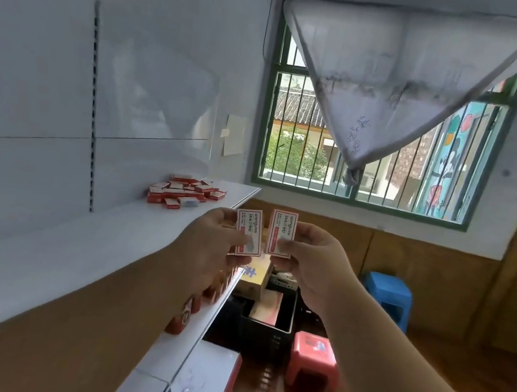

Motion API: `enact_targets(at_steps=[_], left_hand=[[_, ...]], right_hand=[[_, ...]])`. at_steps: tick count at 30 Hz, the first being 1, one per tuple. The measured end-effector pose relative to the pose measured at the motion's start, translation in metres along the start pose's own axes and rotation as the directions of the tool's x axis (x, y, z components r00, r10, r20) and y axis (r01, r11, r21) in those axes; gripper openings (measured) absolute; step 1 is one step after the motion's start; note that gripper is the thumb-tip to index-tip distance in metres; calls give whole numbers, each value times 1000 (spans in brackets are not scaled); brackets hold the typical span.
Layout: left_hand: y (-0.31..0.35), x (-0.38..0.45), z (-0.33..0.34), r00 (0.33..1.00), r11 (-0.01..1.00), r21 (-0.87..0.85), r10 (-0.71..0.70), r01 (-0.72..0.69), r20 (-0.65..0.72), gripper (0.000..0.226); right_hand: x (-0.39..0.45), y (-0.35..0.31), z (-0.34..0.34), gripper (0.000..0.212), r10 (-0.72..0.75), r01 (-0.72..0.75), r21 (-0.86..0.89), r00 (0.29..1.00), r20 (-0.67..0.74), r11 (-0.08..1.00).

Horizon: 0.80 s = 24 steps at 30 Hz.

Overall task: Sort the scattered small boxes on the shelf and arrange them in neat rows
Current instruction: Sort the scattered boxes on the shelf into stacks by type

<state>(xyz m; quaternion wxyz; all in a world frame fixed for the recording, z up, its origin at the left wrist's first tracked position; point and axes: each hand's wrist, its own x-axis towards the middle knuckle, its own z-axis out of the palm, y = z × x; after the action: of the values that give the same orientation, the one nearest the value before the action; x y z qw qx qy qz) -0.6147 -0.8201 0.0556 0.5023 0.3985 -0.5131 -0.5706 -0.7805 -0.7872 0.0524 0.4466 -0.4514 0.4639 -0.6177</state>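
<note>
Near the centre of the frame, a person's two bare hands were raised side by side, each holding up one small flat white cardboard box with a red border and printed text; the left hand (208, 242) pinched the left box (248, 232) between thumb and fingers, its printed face turned toward the camera; the right hand (307, 255) pinched the right box (281, 233) the same way; the two boxes stood upright on their short ends, just beside each other with a narrow gap between them; both forearms reached in from the lower edge of the frame.

Behind the hands, left of centre, a loose heap of small red-and-white boxes (186, 191) lay jumbled on the far end of a long white metal shelf (53, 250); the shelf ran from the lower left of the frame toward the centre, backed by a white panel wall with a slotted upright rail (94, 106); a few red items sat partly hidden under the left forearm along the shelf's front edge; what they were could not be told.

In the upper right, a green-framed barred window (371, 146) was partly covered by a white cloth curtain (405, 66) gathered into a downward point; at the lower right stood a blue plastic stool (388, 292) and a red plastic stool (314, 355) on a brown wooden floor, with a dark plastic crate (266, 327) beside the red one.
</note>
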Motion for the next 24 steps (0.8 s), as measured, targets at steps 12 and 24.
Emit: enact_targets(at_steps=[12,24], left_hand=[[-25,257,-12,896,911,413,176,8,-408,31],[-49,449,-67,873,392,870,256,300,-416,11]], right_hand=[[310,44,13,17,117,-77,-171,964,238,982],[554,99,84,17,179,209,-702,882,435,681]])
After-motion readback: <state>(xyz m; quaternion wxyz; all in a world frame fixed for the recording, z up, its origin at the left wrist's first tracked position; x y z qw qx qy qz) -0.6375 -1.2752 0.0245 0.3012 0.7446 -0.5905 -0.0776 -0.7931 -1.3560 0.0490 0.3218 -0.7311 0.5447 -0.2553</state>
